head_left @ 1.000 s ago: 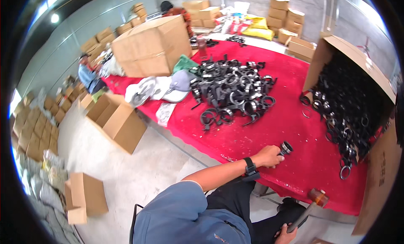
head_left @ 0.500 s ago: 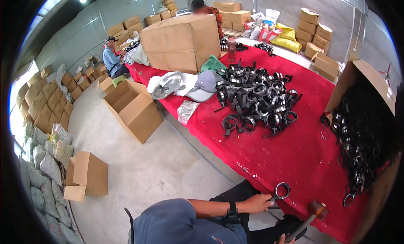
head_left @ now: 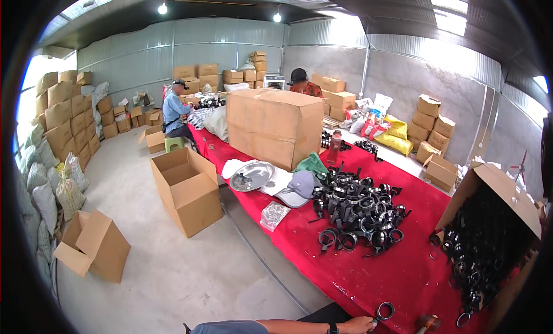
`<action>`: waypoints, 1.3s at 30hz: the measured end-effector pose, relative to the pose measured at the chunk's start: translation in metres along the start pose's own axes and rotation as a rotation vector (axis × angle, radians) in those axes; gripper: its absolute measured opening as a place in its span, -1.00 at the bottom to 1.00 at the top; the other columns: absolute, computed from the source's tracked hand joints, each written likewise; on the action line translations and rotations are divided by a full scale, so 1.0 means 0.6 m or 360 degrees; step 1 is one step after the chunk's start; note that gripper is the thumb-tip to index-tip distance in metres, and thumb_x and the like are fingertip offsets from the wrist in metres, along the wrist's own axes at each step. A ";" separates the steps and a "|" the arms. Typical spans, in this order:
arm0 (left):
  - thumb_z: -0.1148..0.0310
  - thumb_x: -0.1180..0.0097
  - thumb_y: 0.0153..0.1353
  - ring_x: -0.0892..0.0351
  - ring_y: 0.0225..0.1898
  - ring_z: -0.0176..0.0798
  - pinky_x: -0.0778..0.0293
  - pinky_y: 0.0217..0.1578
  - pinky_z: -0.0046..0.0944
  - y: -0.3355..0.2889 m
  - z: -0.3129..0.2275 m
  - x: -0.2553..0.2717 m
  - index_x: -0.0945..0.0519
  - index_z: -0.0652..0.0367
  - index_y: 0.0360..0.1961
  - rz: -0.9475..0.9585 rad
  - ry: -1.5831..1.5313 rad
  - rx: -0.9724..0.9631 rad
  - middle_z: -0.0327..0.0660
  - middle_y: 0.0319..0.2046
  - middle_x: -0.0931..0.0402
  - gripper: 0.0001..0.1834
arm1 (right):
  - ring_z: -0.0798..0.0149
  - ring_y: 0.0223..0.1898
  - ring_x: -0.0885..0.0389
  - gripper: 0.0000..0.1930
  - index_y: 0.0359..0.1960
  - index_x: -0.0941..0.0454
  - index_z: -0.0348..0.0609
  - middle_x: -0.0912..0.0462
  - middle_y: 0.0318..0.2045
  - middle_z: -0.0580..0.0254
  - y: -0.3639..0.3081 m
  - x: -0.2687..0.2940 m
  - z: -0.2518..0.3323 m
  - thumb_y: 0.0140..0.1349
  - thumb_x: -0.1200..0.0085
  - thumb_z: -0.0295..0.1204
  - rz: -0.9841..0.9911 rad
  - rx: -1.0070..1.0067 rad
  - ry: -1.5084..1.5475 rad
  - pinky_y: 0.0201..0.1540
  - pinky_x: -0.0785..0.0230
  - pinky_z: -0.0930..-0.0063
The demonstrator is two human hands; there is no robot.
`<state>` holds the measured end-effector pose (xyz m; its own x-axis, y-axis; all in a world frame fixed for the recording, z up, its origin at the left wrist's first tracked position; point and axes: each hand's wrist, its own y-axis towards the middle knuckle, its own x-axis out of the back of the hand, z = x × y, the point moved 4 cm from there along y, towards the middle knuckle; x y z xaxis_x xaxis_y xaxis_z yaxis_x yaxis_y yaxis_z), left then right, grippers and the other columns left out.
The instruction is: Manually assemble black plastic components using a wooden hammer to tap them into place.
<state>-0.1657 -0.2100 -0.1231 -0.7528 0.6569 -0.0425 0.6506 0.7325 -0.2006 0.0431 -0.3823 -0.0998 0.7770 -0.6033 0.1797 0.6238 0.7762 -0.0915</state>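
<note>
At the lower edge, my left hand (head_left: 358, 324) is closed on a black ring-shaped part (head_left: 378, 312) with a bright metal inner band. The ring stands out past my fingertips at the edge of the red-covered table (head_left: 403, 282). Just right of it, a hammer (head_left: 429, 321) with a brownish head shows at the bottom of the picture; most of its handle is cut off. My right hand is out of view. Farther up the table lies a heap of similar black ring parts (head_left: 363, 210).
On the right, a tipped cardboard box (head_left: 501, 190) spills more black parts. A metal bowl (head_left: 253, 177), a grey cap (head_left: 300, 184) and a large carton (head_left: 271, 126) lie along the table. Open boxes (head_left: 190, 190) stand on the floor. Two people are at the far end.
The view has tilted up, so the table and my hands sit lower. My right hand has left the picture. My left hand still holds the ring part.
</note>
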 end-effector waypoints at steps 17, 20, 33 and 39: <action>0.00 0.07 0.65 -0.56 -0.43 -0.40 -0.52 -0.42 -0.32 0.030 0.035 -0.007 -0.59 0.03 -0.19 0.0075 -0.0403 0.0020 -0.34 -0.42 -0.58 -0.62 | 0.43 -0.69 -0.40 -0.58 0.06 -0.48 -0.13 -0.55 -0.54 0.34 -0.025 -0.007 0.038 0.63 -0.01 0.02 -0.0062 -0.0151 -0.0100 -0.67 -0.30 0.48; 0.03 0.02 0.63 -0.62 -0.38 -0.41 -0.55 -0.40 -0.30 0.008 0.009 -0.008 -0.59 0.06 -0.17 0.0034 -0.0290 0.0027 -0.32 -0.39 -0.61 -0.64 | 0.42 -0.67 -0.43 -0.62 0.10 -0.48 -0.11 -0.56 -0.52 0.34 -0.016 -0.006 0.033 0.64 0.00 -0.03 -0.0057 -0.0195 -0.0131 -0.64 -0.33 0.46; 0.01 0.06 0.65 -0.62 -0.40 -0.31 -0.52 -0.50 -0.24 0.042 0.042 -0.001 -0.42 0.18 -0.09 0.0011 -0.0003 -0.0119 -0.19 -0.29 -0.56 -0.60 | 0.10 -0.40 -0.69 -0.31 0.18 -0.58 -0.43 -0.71 -0.37 -0.02 -0.014 -0.022 0.092 0.55 -0.13 0.13 -0.0116 0.0058 -0.0692 -0.31 -0.56 0.22; 0.08 0.07 0.66 -0.63 -0.38 -0.28 -0.54 -0.35 -0.14 0.030 0.049 -0.027 -0.42 0.25 -0.11 0.0061 -0.0171 -0.0226 -0.18 -0.37 -0.52 -0.61 | -0.04 -0.25 -0.75 -0.20 0.33 -0.55 -0.39 -0.78 -0.18 -0.24 -0.012 0.014 0.103 0.49 -0.15 0.22 -0.0015 -0.0289 -0.0989 -0.09 -0.62 0.12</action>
<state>-0.1447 -0.2126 -0.1546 -0.7287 0.6675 -0.1532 0.6809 0.7302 -0.0569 0.0403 -0.3816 -0.0369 0.6116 -0.3492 0.7099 0.6772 0.6951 -0.2415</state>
